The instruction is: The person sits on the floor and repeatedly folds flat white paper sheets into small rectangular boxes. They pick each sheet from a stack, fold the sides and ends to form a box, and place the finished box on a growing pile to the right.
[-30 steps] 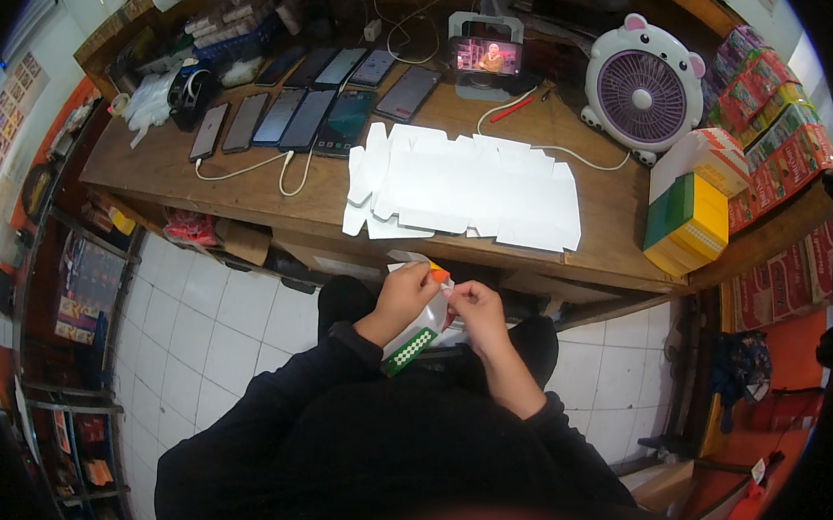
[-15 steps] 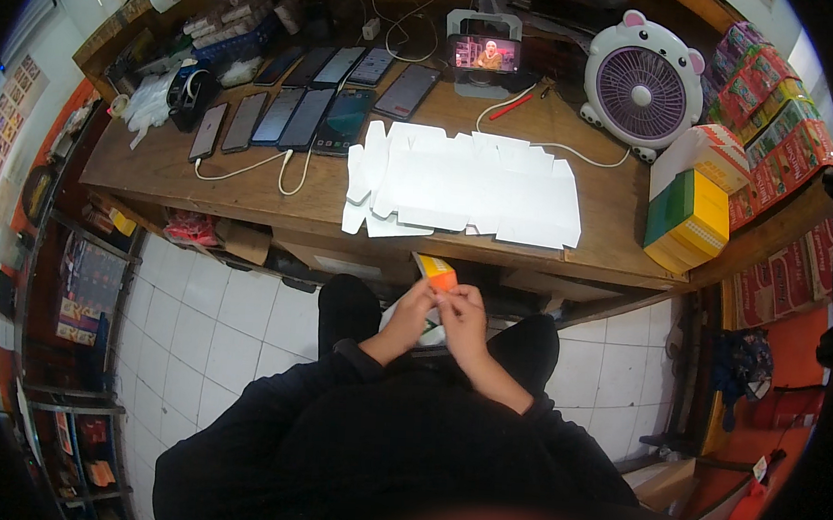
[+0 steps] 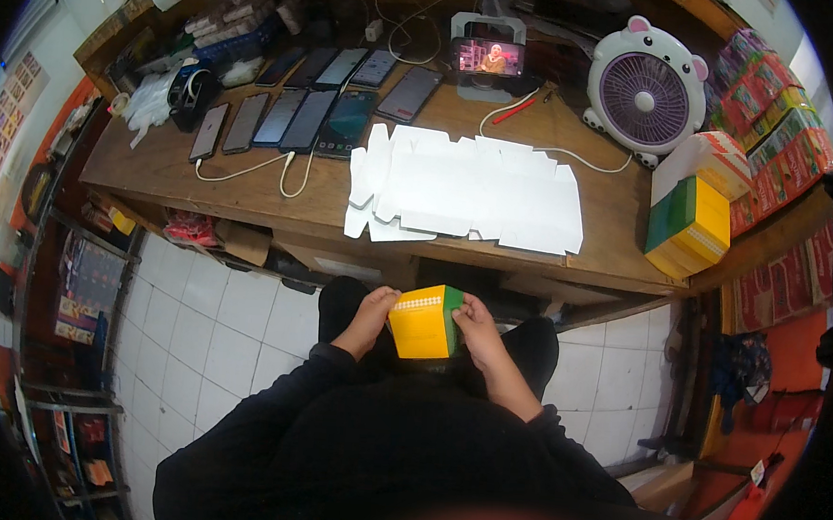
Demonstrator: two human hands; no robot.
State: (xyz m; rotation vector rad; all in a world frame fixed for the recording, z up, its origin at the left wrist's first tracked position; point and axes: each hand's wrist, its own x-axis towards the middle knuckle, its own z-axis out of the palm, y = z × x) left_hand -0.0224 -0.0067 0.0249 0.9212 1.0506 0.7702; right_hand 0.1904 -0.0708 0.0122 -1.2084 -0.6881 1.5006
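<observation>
Holding a yellow and green box (image 3: 424, 321) over the lap, the left hand (image 3: 372, 316) and right hand (image 3: 480, 325) close on its two sides. Past the box is a wooden desk (image 3: 620, 210). White flat card (image 3: 468, 189) lies on it. Farther back sit phones (image 3: 296, 117) and a fan (image 3: 645, 96).

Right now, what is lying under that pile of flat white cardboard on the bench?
The white cardboard blanks lie on the wooden bench, and a white cable runs in behind their far edge. Anything beneath the sheets themselves is covered.
</observation>
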